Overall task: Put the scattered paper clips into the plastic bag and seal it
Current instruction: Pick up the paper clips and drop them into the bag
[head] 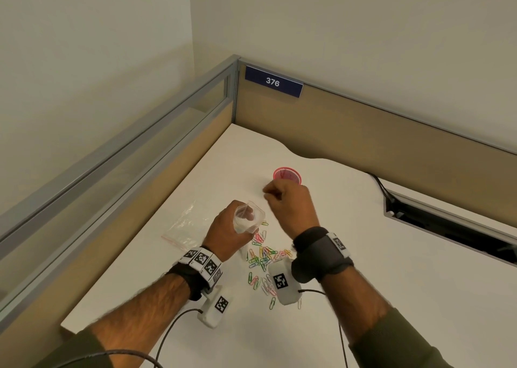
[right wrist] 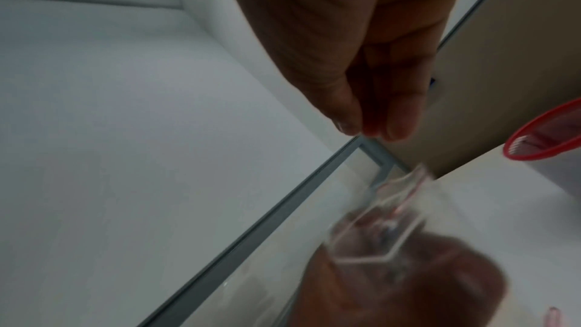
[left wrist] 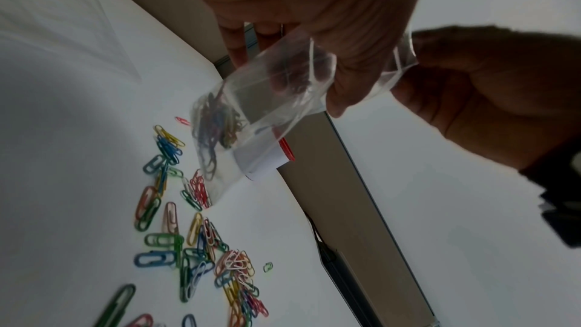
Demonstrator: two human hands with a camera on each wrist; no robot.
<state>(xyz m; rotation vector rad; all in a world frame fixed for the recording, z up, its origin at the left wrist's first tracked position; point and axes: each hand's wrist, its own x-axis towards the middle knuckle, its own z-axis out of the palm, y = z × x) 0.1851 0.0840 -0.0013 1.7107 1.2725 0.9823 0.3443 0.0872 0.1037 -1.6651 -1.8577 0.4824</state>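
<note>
My left hand [head: 226, 232] grips a small clear zip bag [head: 249, 219] a little above the white desk, its mouth held open and facing up. Several coloured clips [left wrist: 217, 121] lie inside the bag [left wrist: 261, 98]. Many more paper clips [head: 263, 258] are scattered on the desk below and between my wrists, and the same pile of clips [left wrist: 195, 245] shows in the left wrist view. My right hand [head: 288, 199] hovers just right of and above the bag mouth. Its thumb and fingertips [right wrist: 349, 121] are drawn together, with nothing visible between them. The bag [right wrist: 383, 228] appears blurred below them.
A second empty zip bag [head: 184, 225] lies flat on the desk, left of my left hand. A red mesh cup [head: 287, 175] stands just beyond my right hand. Partition walls [head: 363, 132] close the desk at the back and left. A cable slot [head: 447, 222] opens at the right.
</note>
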